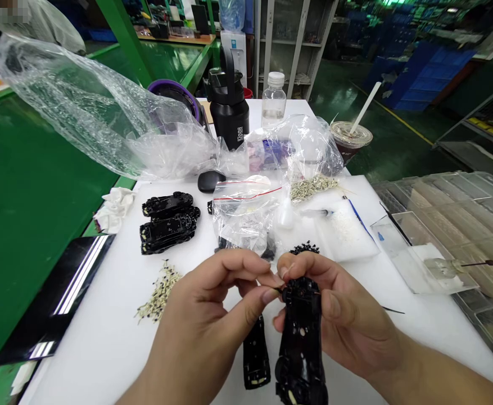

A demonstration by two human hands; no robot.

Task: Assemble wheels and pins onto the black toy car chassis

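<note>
Trainee: Head view. State the position of the workpiece.

Instructor: The black car-shaped body [301,337] is held above the white worktop [103,332], at the near edge, with its far end raised between the hands.

Trainee: State the condition of each hand.

Instructor: The right hand [351,315] is clamped around the far end, thumb along the right side. The left hand [212,306] has thumb and forefinger pinched together on a small dark piece [278,290] beside the far left corner. The piece is too small to identify.

Trainee: Which step is in hand?

Instructor: By judgement, fine work at that corner. Whether the piece is seated or only touching, I cannot tell.

Trainee: What does the next move call for?

Instructor: A steady right-hand grip, and light, well-aligned pressure from the left fingertips. Excess force could tilt the body or drop the piece.

Trainee: Identify the adjacent items.

Instructor: A second black body [257,360] lies just left of the held one. A pile of pale, dark-tipped parts [159,295] lies left of the left hand; a cluster of black parts [305,247] lies beyond the right.
</note>
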